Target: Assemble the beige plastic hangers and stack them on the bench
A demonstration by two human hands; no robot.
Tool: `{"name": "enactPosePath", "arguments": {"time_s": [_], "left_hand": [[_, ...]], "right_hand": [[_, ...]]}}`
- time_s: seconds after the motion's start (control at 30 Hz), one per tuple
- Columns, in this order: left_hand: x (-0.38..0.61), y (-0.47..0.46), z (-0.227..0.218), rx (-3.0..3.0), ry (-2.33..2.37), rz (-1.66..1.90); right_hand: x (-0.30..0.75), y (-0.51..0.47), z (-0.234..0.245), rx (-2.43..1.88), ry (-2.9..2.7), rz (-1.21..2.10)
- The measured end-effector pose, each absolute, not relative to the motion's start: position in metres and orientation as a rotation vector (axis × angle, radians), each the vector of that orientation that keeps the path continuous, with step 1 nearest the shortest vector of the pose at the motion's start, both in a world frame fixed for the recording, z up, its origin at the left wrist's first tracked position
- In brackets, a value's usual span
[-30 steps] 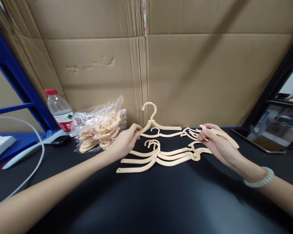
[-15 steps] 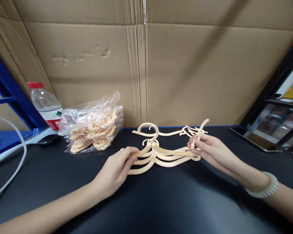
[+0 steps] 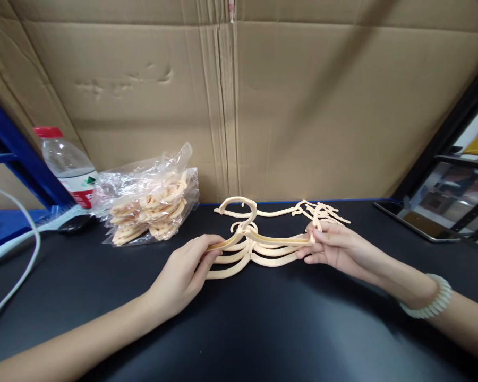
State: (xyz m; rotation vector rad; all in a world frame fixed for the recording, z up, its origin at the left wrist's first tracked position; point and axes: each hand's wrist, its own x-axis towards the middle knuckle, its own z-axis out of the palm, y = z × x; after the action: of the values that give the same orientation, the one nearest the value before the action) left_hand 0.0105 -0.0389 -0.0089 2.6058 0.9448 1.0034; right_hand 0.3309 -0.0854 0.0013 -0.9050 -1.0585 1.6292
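A small stack of cream plastic hangers [image 3: 258,252] lies on the black tabletop [image 3: 263,329] in the middle. My left hand [image 3: 183,273] pinches the left arm of the top hanger [image 3: 263,239]. My right hand [image 3: 332,246] grips that hanger's right end, fingers closed round it, and the hanger rests on the stack. Behind the stack lie more loose hanger pieces [image 3: 318,212], one with its hook curled up.
A clear plastic bag of cream hanger parts [image 3: 151,204] sits at the left rear. A water bottle with a red cap [image 3: 66,164] stands beside a blue rack. A white cable [image 3: 19,265] crosses the left. A tablet [image 3: 418,223] lies at the right. A cardboard wall stands behind.
Both hands brought the hanger down from upright at the back onto the stack. The right-hand arm piece that stuck up now lies level with the hanger.
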Motion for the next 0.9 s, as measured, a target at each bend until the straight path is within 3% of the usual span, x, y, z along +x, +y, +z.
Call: {"name": "enactPosePath", "arguments": {"time_s": [0.9], "left_hand": [[0.011,-0.039,-0.011,2.632,0.929,0.978]], "right_hand": [[0.319,-0.087,-0.008,-0.997,-1.221,1.211]]}}
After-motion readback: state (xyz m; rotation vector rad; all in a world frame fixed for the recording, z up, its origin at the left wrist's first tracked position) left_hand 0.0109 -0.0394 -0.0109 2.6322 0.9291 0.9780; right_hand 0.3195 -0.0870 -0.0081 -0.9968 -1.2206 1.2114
